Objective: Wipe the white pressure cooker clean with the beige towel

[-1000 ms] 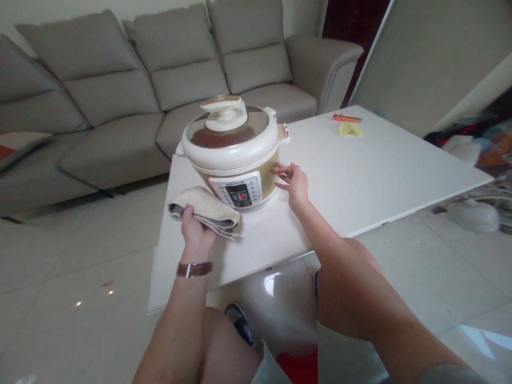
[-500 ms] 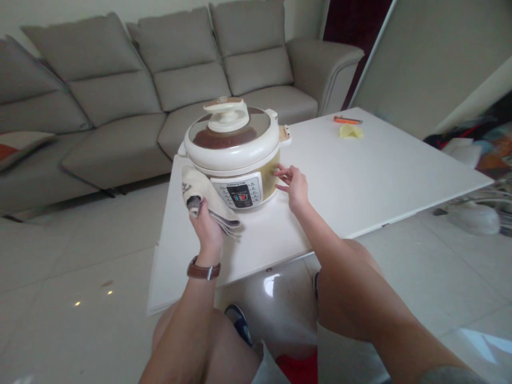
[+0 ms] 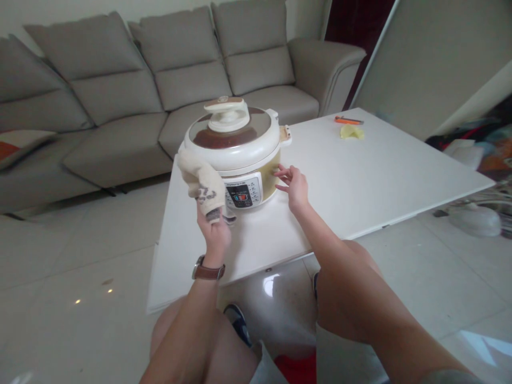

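A cream electric cooker (image 3: 236,144) with a brown lid top and a front control panel stands on the white table (image 3: 360,176). My left hand (image 3: 214,229), with a brown watch at the wrist, is closed on a beige cloth (image 3: 200,178) and presses it against the cooker's left front side. My right hand (image 3: 294,184) rests with its fingers spread against the cooker's right side.
A grey sofa (image 3: 120,90) runs behind the table. An orange tool (image 3: 349,120) and a yellow rag (image 3: 352,132) lie at the table's far right. My knees sit below the table's front edge. Clutter lies on the floor at the right.
My left hand has lifted the cloth off the table and brought it up against the cooker's left side. The right hand has stayed on the cooker.
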{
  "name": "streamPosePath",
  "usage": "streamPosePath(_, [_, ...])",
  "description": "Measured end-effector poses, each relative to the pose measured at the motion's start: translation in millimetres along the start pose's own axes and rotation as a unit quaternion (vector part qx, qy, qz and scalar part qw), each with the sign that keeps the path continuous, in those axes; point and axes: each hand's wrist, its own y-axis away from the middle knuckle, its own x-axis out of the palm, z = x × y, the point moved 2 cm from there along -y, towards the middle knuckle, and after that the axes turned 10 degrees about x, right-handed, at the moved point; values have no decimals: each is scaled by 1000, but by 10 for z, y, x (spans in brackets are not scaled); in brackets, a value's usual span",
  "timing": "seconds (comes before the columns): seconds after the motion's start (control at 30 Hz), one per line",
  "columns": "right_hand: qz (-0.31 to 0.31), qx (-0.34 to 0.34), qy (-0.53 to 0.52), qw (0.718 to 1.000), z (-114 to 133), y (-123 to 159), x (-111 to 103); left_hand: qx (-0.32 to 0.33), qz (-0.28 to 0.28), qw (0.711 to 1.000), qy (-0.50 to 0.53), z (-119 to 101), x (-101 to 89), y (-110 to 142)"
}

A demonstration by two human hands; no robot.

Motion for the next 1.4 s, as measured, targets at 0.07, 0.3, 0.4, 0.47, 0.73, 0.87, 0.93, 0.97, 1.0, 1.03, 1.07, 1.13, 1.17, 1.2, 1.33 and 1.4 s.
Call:
streamPosePath(0.07, [0, 0, 5, 1000, 0, 0, 0, 32, 23, 999, -6, -25, 9, 13])
streamPosePath(0.3, [7, -18, 12, 1000, -28, -20, -10, -68, -89, 993, 29, -27, 59, -53])
streamPosePath(0.4, [5, -20, 18, 1000, -36, -25, -14, -116, -110, 984, 84, 9, 67, -110])
streamPosePath(0.47, [2, -22, 20, 1000, -32, -25, -18, -126, -116, 980, 102, 9, 34, -176])
streamPosePath(0.73, [-26, -70, 30, 997, 37, 54, 6, -267, -112, 934, 211, -313, -370, -488])
streamPosePath(0.87, [48, -80, 83, 992, -17, 152, 117, -339, -84, 901, 258, -431, -441, -468])
streamPosePath(0.93, [139, -24, 113, 984, -93, 212, 196, -360, -63, 886, 285, -433, -420, -437])
streamPosePath(0.97, [183, 17, 117, 976, -135, 247, 233, -372, -50, 878, 296, -424, -402, -419])
streamPosePath(1.0, [224, 59, 110, 967, -172, 287, 265, -384, -37, 871, 304, -411, -382, -400])
streamPosePath(1.03, [260, 98, 93, 956, -202, 332, 292, -395, -21, 864, 312, -399, -359, -379])
streamPosePath(1.07, [293, 133, 69, 944, -224, 379, 315, -404, -3, 857, 320, -388, -333, -358])
streamPosePath(1.13, [350, 196, 15, 916, -247, 471, 343, -416, 32, 844, 336, -377, -281, -320])
streamPosePath(1.17, [371, 222, -10, 902, -254, 510, 345, -418, 46, 839, 344, -377, -257, -304])
streamPosePath(1.2, [382, 243, -33, 891, -257, 537, 338, -420, 56, 835, 351, -380, -234, -291])
streamPosePath(1.33, [373, 281, -82, 880, -280, 547, 239, -437, 52, 827, 351, -404, -181, -270])
streamPosePath(1.4, [383, 300, -73, 870, -297, 535, 185, -441, 43, 829, 340, -417, -172, -274])
